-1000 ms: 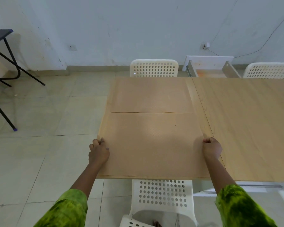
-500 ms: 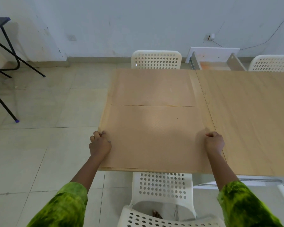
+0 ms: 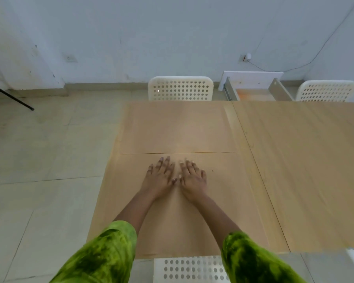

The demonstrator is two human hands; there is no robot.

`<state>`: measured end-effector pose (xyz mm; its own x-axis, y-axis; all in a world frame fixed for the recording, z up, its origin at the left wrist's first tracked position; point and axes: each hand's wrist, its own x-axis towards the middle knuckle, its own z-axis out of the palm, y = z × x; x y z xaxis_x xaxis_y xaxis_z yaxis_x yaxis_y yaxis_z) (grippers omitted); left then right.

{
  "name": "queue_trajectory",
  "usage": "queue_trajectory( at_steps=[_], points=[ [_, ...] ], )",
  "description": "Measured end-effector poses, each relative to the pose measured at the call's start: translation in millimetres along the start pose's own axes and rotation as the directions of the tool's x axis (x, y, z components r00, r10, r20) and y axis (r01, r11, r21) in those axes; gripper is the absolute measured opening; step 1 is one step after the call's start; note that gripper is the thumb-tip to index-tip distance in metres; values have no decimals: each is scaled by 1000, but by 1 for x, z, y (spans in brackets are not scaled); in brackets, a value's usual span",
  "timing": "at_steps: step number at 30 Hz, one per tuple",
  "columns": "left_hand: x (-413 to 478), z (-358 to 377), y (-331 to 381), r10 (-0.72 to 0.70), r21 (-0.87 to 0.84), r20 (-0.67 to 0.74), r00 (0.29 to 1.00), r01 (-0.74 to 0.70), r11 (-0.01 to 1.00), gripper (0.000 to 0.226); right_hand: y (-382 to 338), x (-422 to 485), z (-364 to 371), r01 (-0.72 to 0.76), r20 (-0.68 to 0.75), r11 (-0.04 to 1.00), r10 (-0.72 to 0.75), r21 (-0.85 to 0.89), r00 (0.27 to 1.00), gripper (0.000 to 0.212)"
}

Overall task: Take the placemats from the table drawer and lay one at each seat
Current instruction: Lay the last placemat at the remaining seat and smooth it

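Two tan placemats lie end to end on the left part of the wooden table [image 3: 307, 164]. The near placemat [image 3: 229, 201] lies in front of me and the far placemat [image 3: 176, 127] lies beyond it, by the far chair. My left hand [image 3: 159, 176] and my right hand [image 3: 192, 176] rest flat, side by side, palms down with fingers spread, on the middle of the near placemat just short of its far edge. Neither hand grips anything. The open table drawer [image 3: 255, 92] sticks out on the far side, showing an orange-brown bottom.
A white perforated chair [image 3: 180, 88] stands at the far side, another white chair [image 3: 325, 90] at the far right. A third white chair [image 3: 190, 268] is below me at the near edge. Tiled floor is at the left, with black stand legs [image 3: 10, 97] at the far left.
Both hands let go of the near placemat's left and right edges and came together, flat and open, on its middle. My head has moved closer over the table.
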<state>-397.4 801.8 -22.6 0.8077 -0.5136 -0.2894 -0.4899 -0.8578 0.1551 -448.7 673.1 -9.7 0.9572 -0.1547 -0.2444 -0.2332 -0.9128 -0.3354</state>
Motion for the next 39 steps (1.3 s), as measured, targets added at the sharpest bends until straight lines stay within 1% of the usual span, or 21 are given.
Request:
queue_trajectory(
  at_steps=[2, 3, 4, 7, 11, 13, 15, 18, 21, 23, 24, 25, 26, 27, 29, 31, 33, 35, 37, 39],
  points=[
    [1, 10, -4, 13, 6, -14, 1000, -13, 1000, 99, 10, 4, 6, 29, 21, 999, -28, -40, 999, 56],
    [0, 15, -8, 13, 10, -35, 999, -13, 1000, 108, 17, 5, 9, 43, 18, 996, -41, -75, 999, 58],
    [-1, 19, -14, 7, 11, -56, 998, -7, 1000, 111, 25, 5, 10, 55, 12, 993, -54, -109, 998, 61],
    [-11, 26, -33, -26, 5, -114, 993, 27, 1000, 103, 44, 7, 9, 43, -4, 991, -44, -127, 999, 64],
    [-25, 29, -66, -123, -17, -172, 977, 121, 992, 101, 76, 6, -5, -38, -41, 992, 34, -117, 999, 63],
    [-30, 28, -80, -169, -34, -191, 967, 166, 986, 102, 95, 3, -13, -106, -69, 987, 98, -118, 993, 64],
    [-34, 29, -89, -201, -30, -197, 960, 199, 980, 104, 111, 0, -20, -168, -92, 978, 158, -124, 983, 66],
    [-36, 28, -93, -212, -24, -192, 958, 211, 977, 105, 121, -2, -23, -191, -86, 972, 180, -139, 980, 66],
    [-36, 23, -90, -220, -15, -160, 962, 220, 975, 102, 117, -3, -27, -203, -75, 971, 195, -125, 978, 66],
    [-40, 19, -82, -217, -43, -161, 963, 213, 976, 103, 103, -12, -28, -220, -89, 972, 213, -82, 973, 65],
    [-44, 18, -75, -203, -65, -188, 961, 194, 979, 105, 92, -19, -22, -197, -108, 978, 188, -75, 976, 66],
    [-50, 19, -64, -169, -67, -215, 962, 159, 985, 105, 78, -30, -12, -145, -152, 985, 131, -88, 980, 68],
    [-60, 23, -49, -116, -41, -226, 967, 109, 993, 99, 61, -46, 0, -92, -193, 989, 69, -113, 979, 70],
    [-71, 30, -32, -64, -10, -228, 972, 63, 998, 90, 45, -63, 13, -52, -174, 993, 33, -105, 984, 70],
    [-92, 50, 1, -2, 4, -194, 981, 3, 1000, 72, 22, -89, 42, 8, -93, 993, -19, -119, 995, 59],
    [-105, 64, 19, -16, -17, -180, 984, 13, 1000, 65, 17, -104, 57, 18, -56, 989, -26, -144, 998, 57],
    [-110, 71, 20, -64, -9, -197, 978, 63, 998, 65, 24, -110, 60, -5, -47, 989, -2, -149, 999, 61],
    [-112, 71, 12, -98, 10, -208, 973, 103, 995, 69, 38, -110, 57, -7, -59, 984, -3, -177, 998, 72],
    [-115, 70, 1, -131, -9, -211, 969, 132, 991, 74, 50, -111, 52, 17, -64, 987, -27, -158, 998, 81],
    [-117, 70, -16, -190, -45, -231, 954, 185, 982, 79, 64, -112, 45, -25, -81, 989, 13, -144, 997, 85]
  ],
)
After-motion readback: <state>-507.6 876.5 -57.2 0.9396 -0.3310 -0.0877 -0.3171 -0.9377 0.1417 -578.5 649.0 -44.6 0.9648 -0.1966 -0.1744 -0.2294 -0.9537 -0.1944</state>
